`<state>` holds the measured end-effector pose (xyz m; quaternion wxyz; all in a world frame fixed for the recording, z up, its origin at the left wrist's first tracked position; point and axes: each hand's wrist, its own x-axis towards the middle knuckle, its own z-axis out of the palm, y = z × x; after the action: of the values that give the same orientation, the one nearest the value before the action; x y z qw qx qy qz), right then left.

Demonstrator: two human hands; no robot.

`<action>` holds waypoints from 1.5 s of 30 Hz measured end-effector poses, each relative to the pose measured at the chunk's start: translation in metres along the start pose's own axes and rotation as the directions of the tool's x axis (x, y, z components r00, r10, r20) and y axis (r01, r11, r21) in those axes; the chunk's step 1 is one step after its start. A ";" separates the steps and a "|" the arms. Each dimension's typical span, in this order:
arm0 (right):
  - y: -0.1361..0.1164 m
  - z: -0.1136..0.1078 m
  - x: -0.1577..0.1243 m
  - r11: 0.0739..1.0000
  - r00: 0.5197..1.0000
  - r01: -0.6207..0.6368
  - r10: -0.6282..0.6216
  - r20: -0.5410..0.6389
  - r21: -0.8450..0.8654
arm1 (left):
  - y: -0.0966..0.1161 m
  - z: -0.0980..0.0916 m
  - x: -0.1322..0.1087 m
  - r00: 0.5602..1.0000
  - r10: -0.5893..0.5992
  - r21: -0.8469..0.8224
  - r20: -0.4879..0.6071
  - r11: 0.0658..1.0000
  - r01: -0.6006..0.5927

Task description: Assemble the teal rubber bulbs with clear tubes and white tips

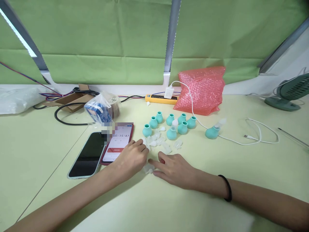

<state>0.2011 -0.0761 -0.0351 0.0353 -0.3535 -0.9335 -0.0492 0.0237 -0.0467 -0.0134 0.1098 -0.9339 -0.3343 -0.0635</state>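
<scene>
My left hand (pixel 137 156) is closed, its fingers curled down beside a scatter of translucent white soft-looking pieces (pixel 156 139). What those fingers hold, if anything, is hidden. Thumb and index finger of my right hand (pixel 176 169) are around a translucent piece (pixel 148 168) low over the table, just below my left hand; its other fingers are curled. Behind the pieces stand several teal bulb-shaped pots with open necks, such as this teal bulb (pixel 147 130). One teal bulb (pixel 171 133) has a translucent tip in its neck. Another teal bulb (pixel 212 132), at the right, lies tilted with a translucent piece in it.
Left of my hands lie a phone showing a timer (pixel 119 141) and a dark-screened phone (pixel 88 154). Behind are a bagged blue item (pixel 98 109), a yellow power strip (pixel 159 99) and a red bubble-wrap bag (pixel 200 91). A white cable (pixel 241 144) and green fan (pixel 289 90) are at right.
</scene>
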 end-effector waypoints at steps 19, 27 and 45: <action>0.020 0.007 -0.022 0.768 0.968 -0.198 0.250 -0.001 0.609 | 0.037 0.025 0.006 0.799 -0.329 -0.766 -0.504 0.597 -0.237; 0.021 0.008 -0.025 0.765 0.971 -0.171 0.239 -0.027 0.621 | 0.034 0.021 0.009 0.876 -0.363 -0.850 -0.316 0.518 -0.092; 0.023 0.004 -0.028 0.771 0.976 -0.161 0.215 -0.015 0.616 | 0.034 0.029 0.000 0.914 -0.093 -0.703 -0.394 0.671 -0.235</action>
<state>0.2373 -0.0774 -0.0402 0.1917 -0.4121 -0.8567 0.2439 0.0463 -0.0654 -0.0472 -0.2085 -0.8771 -0.2130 -0.3767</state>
